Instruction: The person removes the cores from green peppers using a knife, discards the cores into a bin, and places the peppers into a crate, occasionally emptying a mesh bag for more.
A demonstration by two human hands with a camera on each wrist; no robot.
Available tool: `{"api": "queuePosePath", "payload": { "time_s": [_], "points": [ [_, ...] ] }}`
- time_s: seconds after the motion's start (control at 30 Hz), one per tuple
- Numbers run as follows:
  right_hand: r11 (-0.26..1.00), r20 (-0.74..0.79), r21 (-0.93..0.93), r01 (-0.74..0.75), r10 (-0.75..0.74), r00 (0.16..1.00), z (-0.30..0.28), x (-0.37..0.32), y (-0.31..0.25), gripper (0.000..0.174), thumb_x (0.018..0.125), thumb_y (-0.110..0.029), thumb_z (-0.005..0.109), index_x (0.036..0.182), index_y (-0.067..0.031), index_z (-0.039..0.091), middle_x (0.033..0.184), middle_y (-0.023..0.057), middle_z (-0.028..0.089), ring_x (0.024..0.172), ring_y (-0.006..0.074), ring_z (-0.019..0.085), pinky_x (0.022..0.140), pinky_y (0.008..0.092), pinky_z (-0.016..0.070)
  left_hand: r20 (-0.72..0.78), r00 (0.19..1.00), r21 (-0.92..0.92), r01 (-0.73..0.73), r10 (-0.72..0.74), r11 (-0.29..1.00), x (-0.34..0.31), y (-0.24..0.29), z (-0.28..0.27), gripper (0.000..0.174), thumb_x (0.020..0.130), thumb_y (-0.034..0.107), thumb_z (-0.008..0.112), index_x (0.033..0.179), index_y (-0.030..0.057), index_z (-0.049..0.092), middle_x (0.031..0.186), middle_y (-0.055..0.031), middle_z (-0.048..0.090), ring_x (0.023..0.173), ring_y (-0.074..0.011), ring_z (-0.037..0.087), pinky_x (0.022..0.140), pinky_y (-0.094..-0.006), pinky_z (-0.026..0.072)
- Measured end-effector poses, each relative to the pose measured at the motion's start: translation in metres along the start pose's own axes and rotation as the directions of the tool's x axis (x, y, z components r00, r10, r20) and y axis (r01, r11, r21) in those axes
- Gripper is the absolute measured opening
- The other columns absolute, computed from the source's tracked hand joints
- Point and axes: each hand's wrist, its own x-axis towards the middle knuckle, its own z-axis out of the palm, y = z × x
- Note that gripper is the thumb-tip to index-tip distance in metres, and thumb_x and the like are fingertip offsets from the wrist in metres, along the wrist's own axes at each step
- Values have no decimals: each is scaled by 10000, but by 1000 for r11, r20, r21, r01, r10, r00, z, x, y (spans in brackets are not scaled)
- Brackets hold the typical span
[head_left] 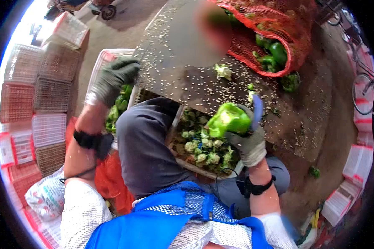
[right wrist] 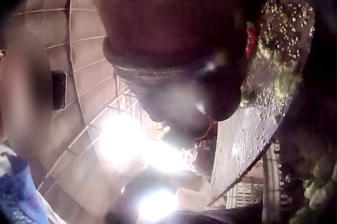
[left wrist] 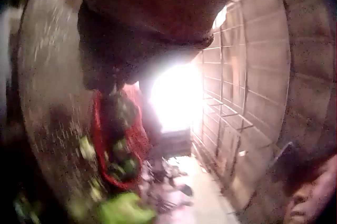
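My right hand (head_left: 250,143), in a grey-green glove, grips a bright green bell pepper (head_left: 228,119) over the table's near edge. The pepper's pale, opened end faces up and left. A curved blue piece (head_left: 258,108), perhaps a tool's handle, sticks up by the same hand's fingers. Gloved too, my left hand (head_left: 116,79) is blurred and holds nothing that shows; its fingers reach toward the table's left edge. Below it, green peppers (head_left: 119,103) fill a crate (head_left: 108,54). The left wrist view also catches the bright green pepper (left wrist: 126,209).
Seeds and a pale pepper core (head_left: 223,71) lie on the dark table (head_left: 187,83). At the back right, a red mesh sack (head_left: 274,20) spills green peppers. Between my knees stands a bin of cut-out cores (head_left: 205,151). Stacked crates (head_left: 50,99) line the left.
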Motion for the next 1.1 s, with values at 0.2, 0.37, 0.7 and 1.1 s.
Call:
{"api": "queuePosePath", "payload": {
  "time_s": [0.2,0.37,0.7,1.1],
  "points": [
    [838,-127,-527,138,-239,963,8,-2,-3,911,641,-64,831,1428,-58,371,1290,149,579,1165,267,588,993,360,466,539,758,-18,446,-367,895,-26,62,174,477,868,525,667,832,53,721,629,-34,629,440,-116,521,412,-270,419],
    [842,-284,-540,20,-204,937,5,5,7,713,700,-127,805,1323,-68,463,1201,191,597,1039,354,620,910,395,500,668,660,85,390,-343,917,-2,58,209,423,824,505,724,919,92,727,665,-9,633,475,-98,505,433,-257,405],
    [762,-228,-647,28,-228,947,-6,6,3,898,620,-121,831,1387,-151,364,1392,142,452,1015,367,636,797,409,566,604,790,-305,349,-103,886,0,54,224,487,762,35,795,1209,9,603,1063,-50,669,943,-134,628,862,-287,531],
    [959,-355,-253,125,-212,910,-29,25,8,979,688,-292,867,1459,-52,313,1368,173,490,1207,279,533,1028,372,431,565,825,-458,343,-29,820,10,45,242,265,881,47,677,1134,-19,638,1044,-57,682,940,-128,626,862,-283,514]
  ]
}}
